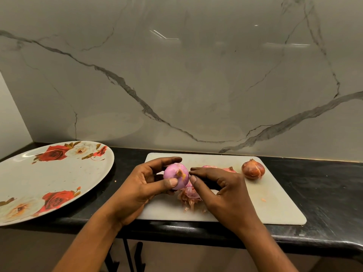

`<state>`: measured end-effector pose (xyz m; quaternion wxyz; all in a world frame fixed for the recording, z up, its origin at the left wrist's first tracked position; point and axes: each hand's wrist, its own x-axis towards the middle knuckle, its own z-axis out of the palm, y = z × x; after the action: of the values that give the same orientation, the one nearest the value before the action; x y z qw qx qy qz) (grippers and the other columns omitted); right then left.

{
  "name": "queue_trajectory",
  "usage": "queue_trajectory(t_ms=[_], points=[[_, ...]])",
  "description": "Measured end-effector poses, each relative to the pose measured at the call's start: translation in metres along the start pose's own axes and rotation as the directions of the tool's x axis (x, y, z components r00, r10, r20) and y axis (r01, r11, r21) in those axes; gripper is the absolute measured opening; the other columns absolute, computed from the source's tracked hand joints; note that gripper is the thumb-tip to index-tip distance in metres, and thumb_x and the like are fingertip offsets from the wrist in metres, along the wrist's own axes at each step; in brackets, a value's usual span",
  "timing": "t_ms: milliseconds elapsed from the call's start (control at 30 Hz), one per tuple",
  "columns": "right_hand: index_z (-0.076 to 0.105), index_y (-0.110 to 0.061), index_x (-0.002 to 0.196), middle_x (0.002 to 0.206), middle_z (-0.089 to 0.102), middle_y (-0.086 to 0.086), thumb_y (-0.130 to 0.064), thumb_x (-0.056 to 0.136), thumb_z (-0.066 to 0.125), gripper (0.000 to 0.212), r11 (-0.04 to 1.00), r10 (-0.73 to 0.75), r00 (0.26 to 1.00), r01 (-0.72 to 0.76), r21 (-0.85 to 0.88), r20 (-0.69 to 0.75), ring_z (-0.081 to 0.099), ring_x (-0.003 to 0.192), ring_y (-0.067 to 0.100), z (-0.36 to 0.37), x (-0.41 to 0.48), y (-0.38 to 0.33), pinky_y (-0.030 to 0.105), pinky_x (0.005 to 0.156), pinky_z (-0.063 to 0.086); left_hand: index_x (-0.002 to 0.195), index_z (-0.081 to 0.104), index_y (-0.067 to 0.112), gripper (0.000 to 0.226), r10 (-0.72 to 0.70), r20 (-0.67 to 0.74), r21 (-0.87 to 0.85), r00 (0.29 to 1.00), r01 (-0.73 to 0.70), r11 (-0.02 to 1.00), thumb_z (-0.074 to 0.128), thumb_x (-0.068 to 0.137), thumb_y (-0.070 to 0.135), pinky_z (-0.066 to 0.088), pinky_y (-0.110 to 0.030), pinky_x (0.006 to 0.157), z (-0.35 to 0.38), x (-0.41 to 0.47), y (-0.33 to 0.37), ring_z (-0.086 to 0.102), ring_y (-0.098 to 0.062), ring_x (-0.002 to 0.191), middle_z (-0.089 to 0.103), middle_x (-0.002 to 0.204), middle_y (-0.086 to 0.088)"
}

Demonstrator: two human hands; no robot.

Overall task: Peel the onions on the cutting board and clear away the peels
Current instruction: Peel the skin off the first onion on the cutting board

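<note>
Cradling smooth round pink onion (176, 176) in L grip (141, 185), R grip (222, 190) curled beside, hold unclear

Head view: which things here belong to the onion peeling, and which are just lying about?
In the job: pink onion, gripped by the left hand, right hand at its skin; brown unpeeled onion; peel pile; cutting board.
Lying about: flowered plate, black counter, marble wall.
</note>
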<state>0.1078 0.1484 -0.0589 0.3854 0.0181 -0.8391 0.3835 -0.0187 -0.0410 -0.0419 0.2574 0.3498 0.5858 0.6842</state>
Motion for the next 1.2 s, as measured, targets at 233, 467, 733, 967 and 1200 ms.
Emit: queue_trajectory(t_ms=[233,467,733,967,1200], points=[[0.082,-0.019,0.118,0.116,0.08,-0.011,-0.009,0.092,0.082,0.028,0.996,-0.049,0.998,0.047,0.076,0.027,0.074,0.109,0.0,-0.0001,0.0,0.0027,0.024,0.085,0.063,0.141,0.065,0.016,0.058,-0.01,0.073,0.033,0.997,0.008,0.999,0.076,0.085,0.002,0.057,-0.039,0.105,-0.001,0.0009,-0.0023,0.07,-0.033,0.122,0.073,0.132,-0.01],[0.083,-0.017,0.114,0.109,0.081,-0.009,-0.007,0.093,0.08,0.023,0.997,-0.079,0.997,0.079,0.011,0.019,0.076,0.1,-0.001,-0.0007,-0.0017,0.005,0.025,0.082,0.064,0.141,0.066,0.015,0.058,-0.006,0.098,0.083,0.995,-0.002,0.997,0.078,0.086,0.003,0.058,-0.043,0.104,-0.0023,0.0015,-0.0046,0.07,-0.033,0.122,0.073,0.133,-0.009],[0.084,-0.017,0.111,0.103,0.082,-0.011,-0.004,0.091,0.079,0.024,0.995,-0.094,0.995,0.093,-0.024,-0.044,0.076,0.091,-0.002,0.0004,-0.0014,0.0032,0.018,0.079,0.061,0.141,0.064,0.013,0.059,-0.006,0.078,0.034,0.997,0.003,0.999,0.076,0.085,0.001,0.057,-0.043,0.104,-0.0018,0.0007,-0.0026,0.07,-0.035,0.121,0.073,0.131,-0.011],[0.082,-0.018,0.118,0.118,0.079,-0.009,-0.012,0.092,0.083,0.027,0.992,-0.11,0.994,0.109,0.058,0.0,0.073,0.114,0.003,0.0014,-0.0008,0.0012,0.026,0.085,0.064,0.138,0.067,0.016,0.058,0.008,0.082,0.037,0.997,-0.011,0.999,0.078,0.083,0.0,0.059,-0.041,0.101,-0.0012,0.001,-0.0046,0.07,-0.033,0.121,0.073,0.132,-0.008],[0.083,-0.016,0.112,0.116,0.079,-0.01,-0.008,0.095,0.078,0.02,0.991,-0.131,0.991,0.131,0.018,0.005,0.074,0.111,0.004,0.0002,0.0009,0.0064,0.03,0.083,0.064,0.136,0.07,0.018,0.055,0.021,0.117,0.025,0.993,-0.024,0.999,0.076,0.086,-0.002,0.057,-0.047,0.105,-0.0044,0.0022,-0.0059,0.068,-0.036,0.124,0.071,0.136,-0.011]])
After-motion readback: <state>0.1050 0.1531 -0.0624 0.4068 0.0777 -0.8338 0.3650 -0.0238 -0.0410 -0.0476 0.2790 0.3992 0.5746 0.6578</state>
